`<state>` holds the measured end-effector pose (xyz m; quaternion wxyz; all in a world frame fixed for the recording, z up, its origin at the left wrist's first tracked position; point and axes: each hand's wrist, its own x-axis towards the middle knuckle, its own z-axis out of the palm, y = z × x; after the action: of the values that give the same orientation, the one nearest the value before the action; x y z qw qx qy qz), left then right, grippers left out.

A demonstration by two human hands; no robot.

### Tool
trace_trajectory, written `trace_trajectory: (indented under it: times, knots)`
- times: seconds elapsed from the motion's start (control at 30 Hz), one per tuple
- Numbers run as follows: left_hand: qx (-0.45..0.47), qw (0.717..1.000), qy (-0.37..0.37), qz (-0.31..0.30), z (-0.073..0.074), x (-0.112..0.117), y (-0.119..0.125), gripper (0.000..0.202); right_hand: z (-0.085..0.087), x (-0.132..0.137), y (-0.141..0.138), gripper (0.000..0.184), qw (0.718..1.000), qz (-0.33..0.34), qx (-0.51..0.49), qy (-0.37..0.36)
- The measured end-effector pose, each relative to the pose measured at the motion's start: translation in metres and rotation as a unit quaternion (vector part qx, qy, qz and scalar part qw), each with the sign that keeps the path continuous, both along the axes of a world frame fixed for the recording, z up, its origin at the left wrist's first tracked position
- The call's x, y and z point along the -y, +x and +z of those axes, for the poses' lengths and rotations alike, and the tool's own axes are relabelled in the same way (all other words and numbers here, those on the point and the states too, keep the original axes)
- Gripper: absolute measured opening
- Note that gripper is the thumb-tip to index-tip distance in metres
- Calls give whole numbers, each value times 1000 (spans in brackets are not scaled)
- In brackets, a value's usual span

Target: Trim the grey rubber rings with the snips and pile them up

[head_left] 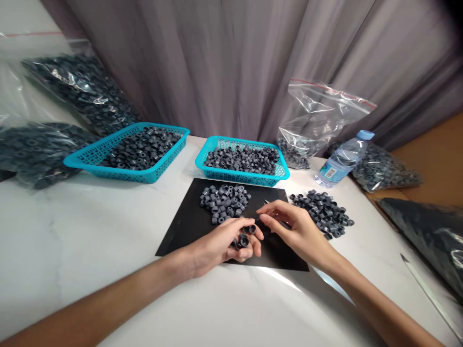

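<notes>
My left hand is turned palm up over the black mat, with its fingers curled around several small dark grey plastic caps. Close to its fingertips, my right hand is closed in a pinch. A slim pointed tool shows its tip above the right index finger; the rest is mostly hidden by the hand. Something small and dark lies between the two hands' fingertips, too covered to make out. Just beyond the left hand, a pile of grey caps rests on the mat.
Another heap of caps lies right of the mat. Behind stand two turquoise baskets of caps, one at left and one in the middle. A water bottle, filled plastic bags and a flat metal strip are around the white table.
</notes>
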<state>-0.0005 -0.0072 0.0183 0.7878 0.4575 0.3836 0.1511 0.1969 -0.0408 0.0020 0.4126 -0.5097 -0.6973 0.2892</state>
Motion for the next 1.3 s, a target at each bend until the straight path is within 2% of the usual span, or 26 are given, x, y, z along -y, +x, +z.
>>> trace_trajectory:
  times: [0.13, 0.3, 0.5, 0.7, 0.97, 1.1, 1.17, 1.3]
  knots:
    - [7, 1000, -7, 6, -3, 0, 0, 28, 7, 5, -6, 19, 998, 31, -53, -27]
    - [24, 1000, -18, 8, -6, -1, 2, 29, 5, 6, -9, 21, 996, 50, -63, -26]
    - [28, 998, -41, 43, -5, 1, 3, 31, 3, 10, -12, 18, 998, 55, -18, 16]
    - [28, 997, -62, 37, -1, 0, 2, 36, 1, 10, -11, 11, 997, 56, 15, 43]
    - [23, 997, -51, 45, -2, 0, 2, 34, 2, 7, -5, 16, 994, 85, 33, 56]
    - [16, 998, -43, 48, -2, 1, 2, 34, -5, 3, -5, 18, 995, 64, 14, 78]
    - [15, 998, -33, 42, -3, 2, 2, 34, -12, -2, -3, 21, 994, 41, 37, 99]
    - [18, 1000, -16, 14, -3, 4, 1, 29, -26, -14, -1, 41, 978, 18, 174, 114]
